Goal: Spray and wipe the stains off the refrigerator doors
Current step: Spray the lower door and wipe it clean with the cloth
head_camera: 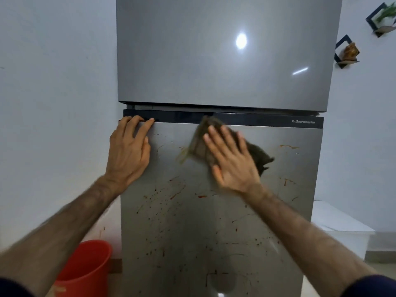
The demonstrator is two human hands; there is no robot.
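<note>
Light: soft, even indoor light, fairly bright, with no hard shadows.
Glare: a round white hotspot and a short bright streak on the upper door (227, 50).
Blur: the right hand (232, 161) and cloth (260, 154) are smeared.
Edges: wide-angle distortion bows straight lines.

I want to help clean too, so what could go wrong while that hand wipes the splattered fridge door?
The cloth under the right hand trails a yellowish smear, so it might spread the mess instead of lifting it. The left hand has its fingertips at the gap above the lower door; they could get pinched if it swings. The red bucket stands close beside that door and might get kicked.
</note>
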